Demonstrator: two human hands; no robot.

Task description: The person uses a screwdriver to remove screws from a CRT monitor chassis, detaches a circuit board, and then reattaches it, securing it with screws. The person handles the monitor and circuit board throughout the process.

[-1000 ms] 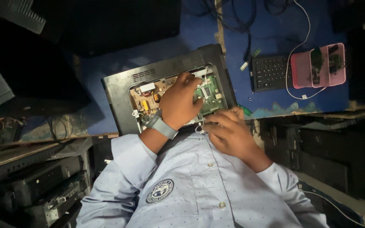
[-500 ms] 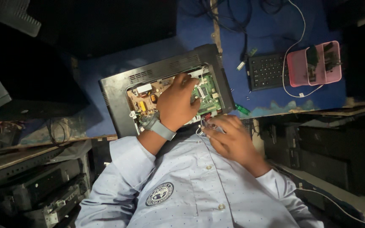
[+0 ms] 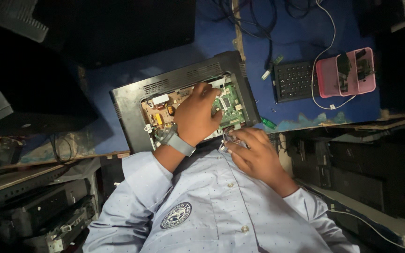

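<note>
2 hands work at an opened device on a blue desk. The left hand lies palm down over the middle of the open device, with its fingers spread a little and the fingertips pressing on the green circuit board; it does not close around anything that can be seen. A grey wristband sits on its wrist. The right hand is at the near edge of the device, just beside the left wrist. Its fingers are curled and pinch a small bundle of thin white wires that comes out from below the green board.

The black device housing lies flat on the desk, tilted in the view, and its inner part is uncovered. Inside, a brown power board with yellow parts lies to the left of the green board, partly hidden by the left hand. A small green piece lies on the desk just beside the right corner of the housing.

Further to the right, well apart from the hands, there is a small black keyboard, and next to it a pink tray with dark objects in it. A white cable runs along the tray. Black cables lie at the far side of the desk.
</note>
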